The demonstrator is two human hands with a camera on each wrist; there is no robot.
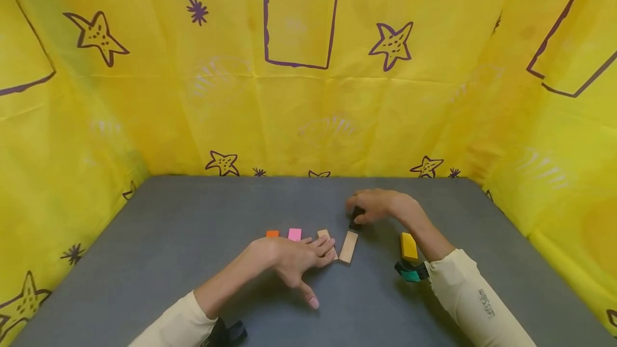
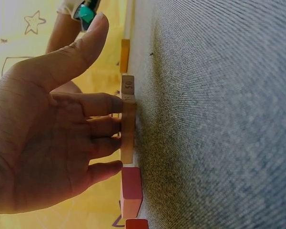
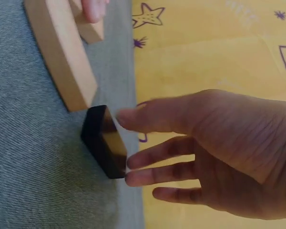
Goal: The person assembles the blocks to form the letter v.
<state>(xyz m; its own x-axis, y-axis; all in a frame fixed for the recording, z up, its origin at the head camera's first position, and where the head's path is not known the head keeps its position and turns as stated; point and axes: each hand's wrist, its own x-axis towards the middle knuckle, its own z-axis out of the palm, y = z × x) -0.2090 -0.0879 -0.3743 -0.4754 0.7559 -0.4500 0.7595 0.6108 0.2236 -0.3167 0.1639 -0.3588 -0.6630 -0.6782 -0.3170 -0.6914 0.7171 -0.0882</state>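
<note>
My right hand (image 1: 378,205) holds a small black block (image 3: 94,136) at the table surface, its thumb by one end and fingertips at the other. Just in front of that block lies a plain wooden block (image 1: 349,247). A second wooden block (image 1: 322,233) slants against it, the near ends meeting in a V. The left hand (image 1: 300,260), fingers extended and thumb spread, has its fingertips on the slanted block, partly hiding it. Beyond the left wrist are a pink block (image 1: 294,233) and an orange block (image 1: 272,233), both partly covered in the head view.
A yellow block (image 1: 408,246) lies beside the right forearm, near the dark and teal wrist strap (image 1: 411,273). The grey table (image 1: 193,213) is enclosed at the back and sides by yellow cloth (image 1: 299,111) with purple drawings.
</note>
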